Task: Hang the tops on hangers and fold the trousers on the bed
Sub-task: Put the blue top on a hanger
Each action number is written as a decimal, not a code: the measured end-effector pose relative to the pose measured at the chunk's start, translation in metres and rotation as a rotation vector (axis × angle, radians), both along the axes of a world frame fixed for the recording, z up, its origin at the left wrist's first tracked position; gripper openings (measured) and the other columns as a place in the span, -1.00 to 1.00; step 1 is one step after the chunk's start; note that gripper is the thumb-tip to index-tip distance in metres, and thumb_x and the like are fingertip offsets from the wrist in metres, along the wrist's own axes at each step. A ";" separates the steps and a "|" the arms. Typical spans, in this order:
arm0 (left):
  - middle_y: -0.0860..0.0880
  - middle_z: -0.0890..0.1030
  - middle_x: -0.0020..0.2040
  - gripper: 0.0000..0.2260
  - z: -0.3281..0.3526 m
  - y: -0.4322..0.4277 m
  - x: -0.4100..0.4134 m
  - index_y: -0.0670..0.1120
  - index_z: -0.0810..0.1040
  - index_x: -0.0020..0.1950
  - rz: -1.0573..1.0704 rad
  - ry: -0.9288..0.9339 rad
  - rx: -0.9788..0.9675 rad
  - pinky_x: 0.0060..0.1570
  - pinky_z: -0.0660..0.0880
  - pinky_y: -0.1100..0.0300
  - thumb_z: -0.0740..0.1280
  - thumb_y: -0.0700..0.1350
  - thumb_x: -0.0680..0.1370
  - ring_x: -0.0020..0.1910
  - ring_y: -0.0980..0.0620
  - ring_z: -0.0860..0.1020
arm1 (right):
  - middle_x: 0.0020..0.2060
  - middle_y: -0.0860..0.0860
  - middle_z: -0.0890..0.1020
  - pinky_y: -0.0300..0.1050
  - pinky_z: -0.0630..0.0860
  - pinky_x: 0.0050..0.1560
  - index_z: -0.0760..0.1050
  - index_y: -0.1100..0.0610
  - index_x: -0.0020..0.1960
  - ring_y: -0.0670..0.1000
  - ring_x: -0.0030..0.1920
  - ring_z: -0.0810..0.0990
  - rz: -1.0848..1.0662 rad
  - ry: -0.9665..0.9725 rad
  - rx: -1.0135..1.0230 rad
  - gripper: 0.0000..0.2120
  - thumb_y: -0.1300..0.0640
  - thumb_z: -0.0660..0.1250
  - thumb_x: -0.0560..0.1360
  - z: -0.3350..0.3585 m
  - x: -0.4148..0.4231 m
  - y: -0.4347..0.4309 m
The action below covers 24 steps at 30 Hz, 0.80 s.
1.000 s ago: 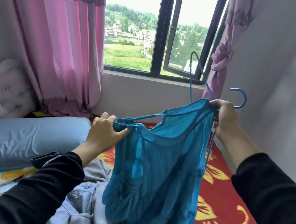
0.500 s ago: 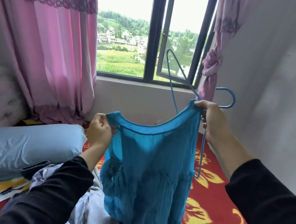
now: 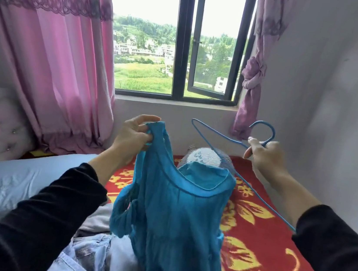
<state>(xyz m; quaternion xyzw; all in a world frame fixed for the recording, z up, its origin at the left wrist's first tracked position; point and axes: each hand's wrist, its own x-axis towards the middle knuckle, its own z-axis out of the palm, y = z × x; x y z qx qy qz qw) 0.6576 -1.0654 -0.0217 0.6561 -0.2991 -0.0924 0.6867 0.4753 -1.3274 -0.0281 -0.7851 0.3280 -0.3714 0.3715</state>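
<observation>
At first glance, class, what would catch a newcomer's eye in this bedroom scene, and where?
The bright blue top hangs centre frame, its strap pinched by the left hand. The right hand grips a blue wire hanger to its right, above the red flowered bedspread; a pink curtain hangs at left.

Daylit dark-framed window sat above left hand; pink curtain and blue pillow to its left; grey wall right of right hand.

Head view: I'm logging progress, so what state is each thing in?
Blue top: hanging from left hand, unhung.
Hanger: gripped by right hand, bare.
Jeans: crumpled, unfolded.
Window: right pane ajar.
Right curtain: knotted.
Left curtain: hanging loose.
</observation>
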 end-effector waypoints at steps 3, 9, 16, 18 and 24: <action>-0.08 0.71 -0.09 -0.62 -0.007 -0.004 0.001 0.12 0.64 -0.02 0.166 -0.228 0.057 -0.11 0.60 0.08 0.36 -0.38 0.46 -0.16 -0.03 0.64 | -0.52 0.06 0.59 0.02 0.54 -0.16 0.61 0.19 -0.42 0.12 -0.36 0.58 -0.049 0.058 -0.076 -0.56 -0.12 0.17 0.33 0.003 -0.010 -0.002; 0.02 0.69 -0.02 -0.66 -0.015 0.010 0.011 0.17 0.63 0.00 0.070 -0.319 0.187 -0.02 0.60 0.14 0.42 -0.31 0.47 -0.08 0.03 0.65 | -0.67 0.02 0.42 -0.03 0.46 -0.26 0.48 0.13 -0.61 0.09 -0.49 0.47 0.134 0.139 -0.097 -0.62 -0.02 0.22 0.30 0.007 -0.017 0.006; 0.14 0.69 -0.04 -0.64 -0.012 0.028 0.006 0.17 0.62 0.02 -0.064 -0.332 0.328 -0.07 0.58 0.27 0.42 -0.32 0.46 -0.09 0.12 0.65 | -0.68 -0.01 0.34 -0.14 0.30 -0.39 0.40 0.14 -0.62 -0.06 -0.59 0.28 0.337 0.060 0.005 -0.56 0.16 0.29 0.44 0.015 0.003 0.014; 0.23 0.67 -0.08 -0.68 -0.009 0.022 -0.004 0.20 0.62 0.04 -0.080 -0.461 0.433 -0.16 0.55 0.36 0.42 -0.23 0.47 -0.11 0.23 0.63 | -0.69 -0.05 0.34 -0.20 0.29 -0.44 0.43 0.14 -0.62 -0.12 -0.63 0.26 0.409 0.075 0.010 -0.51 0.14 0.30 0.48 0.014 0.017 0.029; 0.02 0.69 -0.18 -0.79 0.007 0.006 -0.023 0.01 0.71 -0.05 0.006 -0.422 0.495 -0.13 0.57 0.16 0.27 -0.16 0.53 -0.24 0.04 0.62 | -0.58 -0.07 0.50 -0.26 0.37 -0.39 0.56 0.14 -0.37 -0.16 -0.55 0.43 0.518 -0.010 -0.023 -0.71 0.04 0.38 0.48 0.009 0.049 0.069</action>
